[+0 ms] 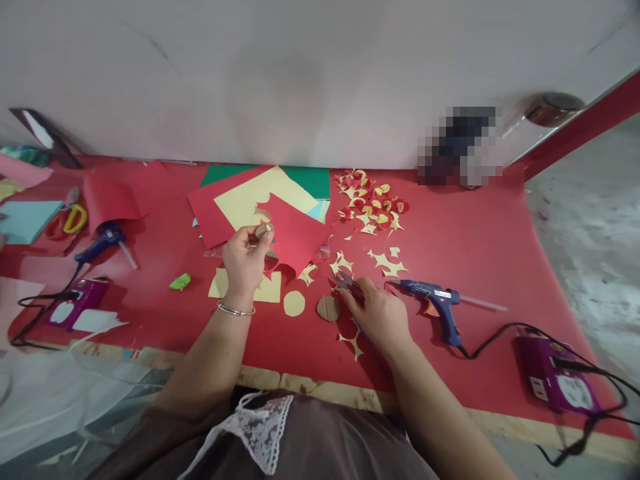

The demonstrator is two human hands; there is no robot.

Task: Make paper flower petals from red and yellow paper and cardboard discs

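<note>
My left hand [245, 257] is closed in a pinch, with a small tan disc [264, 231] between thumb and fingers above the red paper sheet [300, 233], which has curved cut-outs along its edge. My right hand [383, 310] is wrapped around a pair of scissors [344, 280], whose dark blades point up and left; the handles are mostly hidden by the hand. Just left of the blades lies a round brown disc with wood-like stripes [329, 309]. Beside it rests a pale yellow paper circle [294, 303]. A yellow paper sheet [269, 290] lies partly behind my left wrist.
Folded red and yellow paper pieces [370, 200] are heaped at the back, with yellow scraps [387, 262] nearer. A blue glue gun [433, 297] lies right, corded to a purple box [555, 373]. Another glue gun [103, 241] and yellow-handled scissors [75, 219] lie left.
</note>
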